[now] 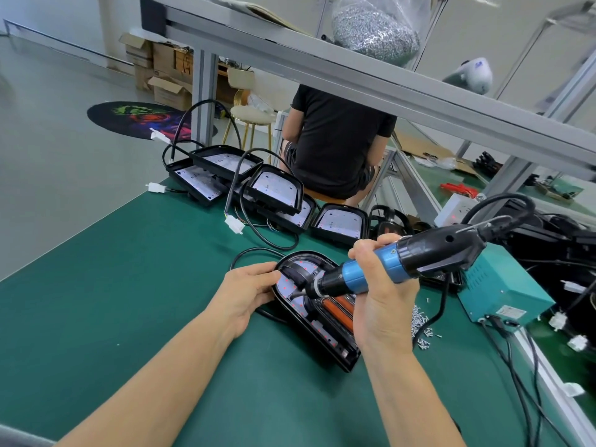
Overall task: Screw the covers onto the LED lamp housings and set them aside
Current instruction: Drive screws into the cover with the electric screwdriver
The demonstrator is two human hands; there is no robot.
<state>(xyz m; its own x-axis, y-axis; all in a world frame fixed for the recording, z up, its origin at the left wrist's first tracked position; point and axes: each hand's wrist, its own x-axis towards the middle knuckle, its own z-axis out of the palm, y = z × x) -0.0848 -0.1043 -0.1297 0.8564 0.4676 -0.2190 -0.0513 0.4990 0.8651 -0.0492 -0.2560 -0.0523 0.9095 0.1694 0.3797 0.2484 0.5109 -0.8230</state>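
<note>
matt green mat (129, 285) on bench, smooth. lamp housing (325, 341) glossy black plastic, clear shiny cover (309, 262). screwdriver (396, 262) blue and black plastic, slight sheen. teal box (503, 285) painted metal, matt. loose screws (419, 321) bright metal. frame rail (354, 75) brushed grey metal.

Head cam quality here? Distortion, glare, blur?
Head view: strong wide-angle bend, the shelf rail slants and bows; lighting even, shadows soft; glare on the lamp housing cover; the right hand and screwdriver are sharp; the far background is slightly soft.
</note>
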